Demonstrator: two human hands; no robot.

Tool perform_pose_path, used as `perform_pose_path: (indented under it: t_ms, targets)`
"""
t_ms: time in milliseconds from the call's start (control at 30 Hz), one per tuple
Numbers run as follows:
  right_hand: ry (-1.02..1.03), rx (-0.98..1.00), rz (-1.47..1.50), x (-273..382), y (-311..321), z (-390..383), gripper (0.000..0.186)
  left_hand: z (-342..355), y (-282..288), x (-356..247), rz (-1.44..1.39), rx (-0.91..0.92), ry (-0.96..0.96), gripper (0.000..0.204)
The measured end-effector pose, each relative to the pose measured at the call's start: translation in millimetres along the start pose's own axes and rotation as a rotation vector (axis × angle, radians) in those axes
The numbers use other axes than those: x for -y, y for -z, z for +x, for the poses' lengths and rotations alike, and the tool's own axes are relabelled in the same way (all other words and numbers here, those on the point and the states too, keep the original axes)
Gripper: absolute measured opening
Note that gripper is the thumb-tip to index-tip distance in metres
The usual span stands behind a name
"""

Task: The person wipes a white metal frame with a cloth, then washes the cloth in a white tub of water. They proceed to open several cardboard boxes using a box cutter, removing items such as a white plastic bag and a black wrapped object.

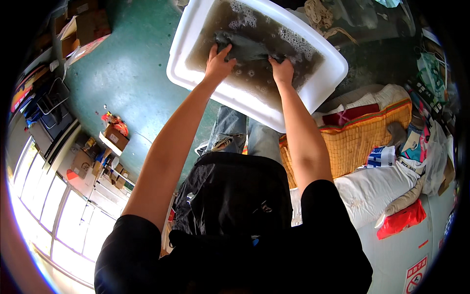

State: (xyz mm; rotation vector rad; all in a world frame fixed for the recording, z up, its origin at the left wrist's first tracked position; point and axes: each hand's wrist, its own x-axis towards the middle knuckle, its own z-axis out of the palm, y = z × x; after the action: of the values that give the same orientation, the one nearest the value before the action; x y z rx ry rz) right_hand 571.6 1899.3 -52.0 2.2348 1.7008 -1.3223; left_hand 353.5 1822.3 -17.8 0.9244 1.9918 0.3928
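A white plastic tub (332, 72) at the top centre holds murky brown water with foam. In it lies a dark, soaked cloth (247, 48), partly submerged. My left hand (218, 65) is at the cloth's left end, fingertips bent down onto it and partly hidden in the water. My right hand (282, 69) grips the cloth's right end, with some fingertips hidden. Both forearms reach up from the lower edge, past a black bag (230, 191) at my front, above my jeans.
An orange woven mat (345, 149) with bedding (372, 191) and bagged items lies at the right. A small cardboard box (117, 137) sits on the green floor (117, 59) at left, with more boxes and bright windows toward the rim. A beige cloth (319, 17) is behind the tub.
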Motion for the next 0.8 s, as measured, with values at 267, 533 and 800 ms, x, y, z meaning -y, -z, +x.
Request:
perform_pose_path:
  t_ms: [267, 533, 800]
  targets:
    - [0.083, 0.182, 0.502, 57.1, 14.2, -52.1, 0.037, 11.1, 7.4, -45.8, -0.862, 0.083, 0.636, 0.051]
    - [0.779, 0.073, 0.396, 144.5, 39.2, -191.1, 0.034, -13.8, 48.2, -21.6, -1.332, 0.475, 0.517, 0.037]
    - [0.9, -0.156, 0.526, 137.0, -9.7, -174.6, 0.035, -55.0, 32.7, -27.5, -1.337, 0.256, 0.341, 0.027]
